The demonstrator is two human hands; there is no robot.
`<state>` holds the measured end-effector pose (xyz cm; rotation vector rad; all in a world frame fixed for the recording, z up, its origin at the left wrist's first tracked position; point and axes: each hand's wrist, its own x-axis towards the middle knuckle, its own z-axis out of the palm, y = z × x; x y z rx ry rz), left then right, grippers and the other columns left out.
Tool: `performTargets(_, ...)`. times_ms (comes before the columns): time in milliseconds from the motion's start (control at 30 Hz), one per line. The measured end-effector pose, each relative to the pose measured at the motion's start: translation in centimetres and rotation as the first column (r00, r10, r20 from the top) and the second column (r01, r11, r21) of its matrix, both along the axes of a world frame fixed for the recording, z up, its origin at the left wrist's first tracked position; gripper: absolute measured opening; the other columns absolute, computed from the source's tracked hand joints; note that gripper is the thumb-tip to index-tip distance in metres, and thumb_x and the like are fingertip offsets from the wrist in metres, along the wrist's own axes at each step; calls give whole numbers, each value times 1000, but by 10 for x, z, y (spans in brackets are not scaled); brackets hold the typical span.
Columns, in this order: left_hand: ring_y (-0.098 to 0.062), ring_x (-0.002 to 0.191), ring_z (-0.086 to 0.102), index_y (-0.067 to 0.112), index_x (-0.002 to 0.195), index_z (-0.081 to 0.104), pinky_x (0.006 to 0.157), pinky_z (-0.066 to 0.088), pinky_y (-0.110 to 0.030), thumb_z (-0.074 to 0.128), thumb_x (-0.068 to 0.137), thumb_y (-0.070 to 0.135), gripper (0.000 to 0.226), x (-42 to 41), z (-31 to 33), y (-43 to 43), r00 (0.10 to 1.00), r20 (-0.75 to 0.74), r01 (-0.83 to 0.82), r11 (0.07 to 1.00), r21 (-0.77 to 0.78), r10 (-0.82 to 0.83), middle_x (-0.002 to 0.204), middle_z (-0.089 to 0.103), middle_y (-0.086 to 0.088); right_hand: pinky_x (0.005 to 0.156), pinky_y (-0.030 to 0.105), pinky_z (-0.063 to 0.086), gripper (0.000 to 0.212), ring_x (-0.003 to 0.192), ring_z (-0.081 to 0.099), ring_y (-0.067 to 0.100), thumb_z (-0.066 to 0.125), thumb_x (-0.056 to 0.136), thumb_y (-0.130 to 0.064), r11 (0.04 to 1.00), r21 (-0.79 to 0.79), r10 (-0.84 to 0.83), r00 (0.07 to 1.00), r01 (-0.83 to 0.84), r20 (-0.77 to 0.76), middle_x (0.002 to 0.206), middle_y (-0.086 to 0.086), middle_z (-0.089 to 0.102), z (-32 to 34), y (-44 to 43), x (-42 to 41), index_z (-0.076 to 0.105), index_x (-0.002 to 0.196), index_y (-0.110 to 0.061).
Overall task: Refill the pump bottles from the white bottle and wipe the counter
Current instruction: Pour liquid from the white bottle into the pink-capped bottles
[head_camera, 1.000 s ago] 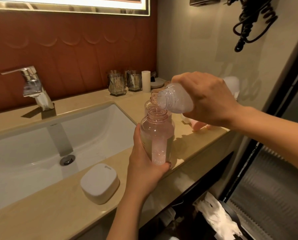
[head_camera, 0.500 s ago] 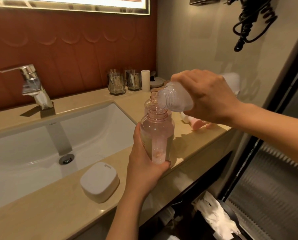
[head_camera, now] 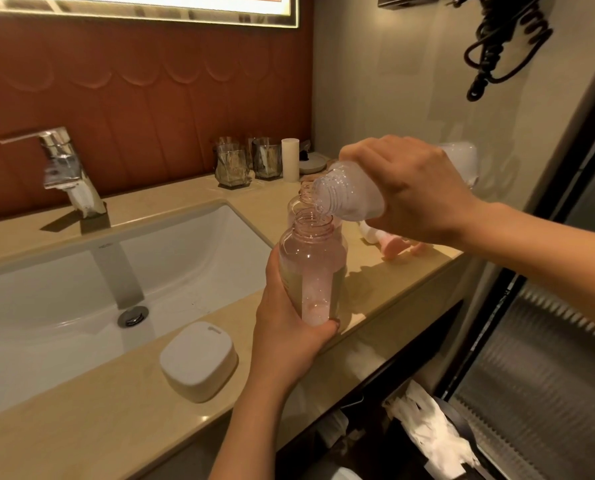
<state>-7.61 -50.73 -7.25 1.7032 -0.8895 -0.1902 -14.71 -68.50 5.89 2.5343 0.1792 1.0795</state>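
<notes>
My left hand (head_camera: 285,336) grips a clear pink pump bottle (head_camera: 311,268) without its pump, held upright above the counter's front edge. My right hand (head_camera: 413,192) holds the white bottle (head_camera: 353,199) tipped on its side, its open mouth just over the pink bottle's neck. Pale liquid sits in the pink bottle's lower part. A second open pink bottle (head_camera: 297,206) stands right behind the first, mostly hidden. Pink pump heads (head_camera: 391,245) lie on the counter (head_camera: 91,417) under my right wrist.
A white sink basin (head_camera: 81,299) with a chrome tap (head_camera: 69,171) fills the left. A white square soap box (head_camera: 199,360) rests on the front ledge. Glass tumblers (head_camera: 232,166) and a white cylinder (head_camera: 290,159) stand at the back. A bin with white liner (head_camera: 431,434) sits below right.
Both hands hold nearly the same pose; the pink bottle and the white bottle have shifted very slightly. The pale liquid in the pink bottle looks about the same.
</notes>
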Motion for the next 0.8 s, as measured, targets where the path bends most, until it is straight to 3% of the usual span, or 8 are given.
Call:
performTargets(267,16,94,44,67,125,3,67,36,-7,83,62,22,112,0,0,1,1000,-3,1,1000,0,-1,108,40,41,65,34,44,67,80,60,32,83,64,-27,1000,-20,-7,1000,7,-2,99,16,63,1,0,1,43,116,-11)
performTargets(400,20,92,42,69,121,2,66,34,-5,83,62,21,111,0,-1,0,1000,-1,-2,1000,0,2,106,39,42,67,29,36,68,79,60,32,84,63,-27,1000,-23,-11,1000,11,3,99,16,63,1,-1,0,44,116,-10)
performTargets(567,12,93,45,60,133,6,68,35,-6,84,62,22,112,0,-1,0,1000,-3,2,1000,10,-2,109,39,39,66,31,40,68,79,60,33,84,62,-26,1000,-20,-17,1000,17,-7,99,17,63,2,0,1,46,116,-9)
performTargets(700,21,91,44,60,132,9,66,36,-5,83,62,20,110,1,-1,1,1000,-6,2,1000,6,-2,106,41,42,65,32,41,68,80,60,34,84,62,-26,999,-38,-28,1000,28,-14,101,17,63,4,0,0,48,116,-7)
performTargets(800,16,94,45,52,139,11,68,37,-8,84,61,20,111,1,-2,0,1000,-20,5,1000,5,-5,110,43,38,66,30,38,67,80,60,33,85,61,-26,999,-41,-36,999,35,-14,101,16,63,4,0,1,50,115,-6)
